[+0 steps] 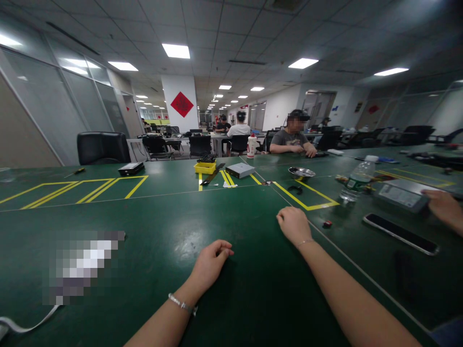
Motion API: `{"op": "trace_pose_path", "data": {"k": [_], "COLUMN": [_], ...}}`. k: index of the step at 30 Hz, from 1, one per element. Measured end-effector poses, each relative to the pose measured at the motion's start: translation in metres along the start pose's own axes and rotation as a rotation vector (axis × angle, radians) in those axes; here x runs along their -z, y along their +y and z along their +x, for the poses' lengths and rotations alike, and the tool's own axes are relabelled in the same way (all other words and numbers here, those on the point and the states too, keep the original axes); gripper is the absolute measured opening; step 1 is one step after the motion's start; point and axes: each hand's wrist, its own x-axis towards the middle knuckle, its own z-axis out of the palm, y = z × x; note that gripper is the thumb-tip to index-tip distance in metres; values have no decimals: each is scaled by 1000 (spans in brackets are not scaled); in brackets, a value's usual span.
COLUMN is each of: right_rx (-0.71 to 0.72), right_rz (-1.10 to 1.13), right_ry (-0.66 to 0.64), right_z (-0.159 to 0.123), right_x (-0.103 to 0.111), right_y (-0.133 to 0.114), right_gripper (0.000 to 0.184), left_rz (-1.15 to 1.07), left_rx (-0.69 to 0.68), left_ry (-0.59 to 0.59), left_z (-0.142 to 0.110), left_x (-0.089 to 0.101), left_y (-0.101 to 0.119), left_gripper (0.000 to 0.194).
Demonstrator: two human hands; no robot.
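Observation:
My left hand (212, 262) rests on the green table (249, 299), its fingers loosely curled toward the thumb with nothing between them. A silvery bracelet (183, 304) circles that wrist. Farther forward and to the right, my right hand (293, 225) lies back-up in a loose fist, its fingers folded down and no object showing at it. It is nearest to a yellow tape outline (323, 206) that holds a small black curved piece (295, 190). Right of this hand lies a small red piece (327, 224). The two hands are apart.
A phone (401, 233), water bottle (358, 180) and grey metal box (403, 194) stand right, another person's hand (444, 209) touching the box. Ahead are a yellow tray (205, 167), silver box (240, 169) and metal bowl (301, 172). A person (294, 137) sits across. A blurred-out object (88, 265) lies left.

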Motion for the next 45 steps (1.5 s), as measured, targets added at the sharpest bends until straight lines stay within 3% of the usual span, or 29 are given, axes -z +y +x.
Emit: {"op": "trace_pose_path", "data": {"k": [4,8,11,16,19,23,27,30,35,45], "right_rx": [256,527,666,695,565,162,-316,-462,-458,-562], "right_rz": [143,280,335,332,231,-4,-148,-141,-110,-58], "right_ry": [1,-77,-180,-288,-223,-122,-143,-222,-275,-150], "right_z": [-15,-34,-44,-43,-28,-5,2,-1,-2,-3], "right_x": [1,-3,-8,-12,-9,-6,-11,-18,-24,-21], "right_y": [-51,-84,-94,-91,-69,-2,79,115,122,123], "right_gripper": [18,18,34,40,39,38,44,47,37,37], "left_rz": [3,5,11,23,28,48,57,72,72,83], "left_rx": [-1,-12,-33,-47,-25,-14,-20,-24,-37,-29], "left_ry": [-1,-1,-1,-9,-25,-32,-42,-47,-46,-46], "left_z": [0,0,-1,-1,-2,-3,-3,-2,-2,-3], "left_x": [-1,0,0,0,1,2,0,0,0,1], "left_y": [-1,0,1,2,2,1,0,-2,-2,3], "left_gripper": [22,21,20,20,21,21,22,22,22,21]}}
